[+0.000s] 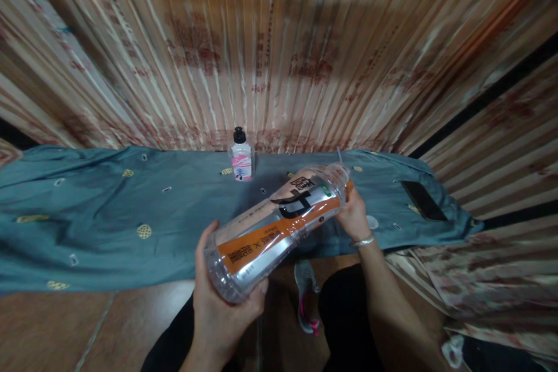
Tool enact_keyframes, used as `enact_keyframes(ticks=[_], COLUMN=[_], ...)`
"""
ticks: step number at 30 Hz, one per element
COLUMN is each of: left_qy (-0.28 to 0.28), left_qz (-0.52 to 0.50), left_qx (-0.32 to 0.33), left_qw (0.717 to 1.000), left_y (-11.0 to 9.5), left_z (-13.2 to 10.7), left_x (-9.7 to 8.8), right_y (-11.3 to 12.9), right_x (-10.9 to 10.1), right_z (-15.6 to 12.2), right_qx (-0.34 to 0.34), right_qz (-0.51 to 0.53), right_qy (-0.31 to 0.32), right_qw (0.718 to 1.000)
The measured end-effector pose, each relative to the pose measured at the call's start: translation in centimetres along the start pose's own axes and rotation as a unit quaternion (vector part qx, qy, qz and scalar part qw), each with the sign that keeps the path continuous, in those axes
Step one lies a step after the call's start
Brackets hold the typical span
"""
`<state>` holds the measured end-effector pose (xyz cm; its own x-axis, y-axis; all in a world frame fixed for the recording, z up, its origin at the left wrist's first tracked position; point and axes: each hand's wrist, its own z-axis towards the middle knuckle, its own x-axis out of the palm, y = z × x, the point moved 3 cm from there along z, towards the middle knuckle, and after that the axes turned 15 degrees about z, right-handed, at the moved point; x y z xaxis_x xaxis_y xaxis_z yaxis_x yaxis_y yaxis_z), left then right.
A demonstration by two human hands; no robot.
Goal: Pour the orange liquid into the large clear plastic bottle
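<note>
So the big clear bottle (279, 226) was up in the air over the near edge of the counter (100, 203), tilted, base low on the left and neck higher on the right. See-through plastic, silver and orange label with chunky black lettering, shiny streaks all along it. The left hand (229, 296) had its fingers spread wide around the base, thumb on the near side; the right hand (353, 212) was curled around the neck end — most of those fingers sat behind the plastic, so I couldn't tell how tightly they gripped.

Counter had a teal cloth on it (yellow pineapple prints, kinda cute). A small bottle (242, 163) with a black cap and pink label stood upright farther back, well apart from the hands. A flat black slab (422, 200) lay off to the right, and a pale disc (372, 222) poked out just beside the right wrist. Main thing in the way was the big bottle itself — it blocked the middle of the cloth. Pleated curtain (261, 40) behind everything.
</note>
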<state>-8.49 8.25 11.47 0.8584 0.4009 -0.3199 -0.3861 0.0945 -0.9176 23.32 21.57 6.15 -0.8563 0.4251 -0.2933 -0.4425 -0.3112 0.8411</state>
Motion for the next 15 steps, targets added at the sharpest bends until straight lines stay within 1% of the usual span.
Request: enact_keyframes(ticks=[9,15], left_qy=[-0.005,-0.002], left_qz=[0.015,0.010], left_qx=[0.013,0.010], left_qw=[1.000,1.000], left_y=[-0.39,-0.62], left_z=[0.07,0.15], left_x=[-0.16,-0.05], right_y=[0.32,0.30], right_x=[0.00,-0.09], right_z=[-0.16,-0.08], right_qx=[-0.017,0.003], right_qz=[-0.006,-0.012], right_qy=[-0.003,-0.005], right_qw=[1.000,1.000])
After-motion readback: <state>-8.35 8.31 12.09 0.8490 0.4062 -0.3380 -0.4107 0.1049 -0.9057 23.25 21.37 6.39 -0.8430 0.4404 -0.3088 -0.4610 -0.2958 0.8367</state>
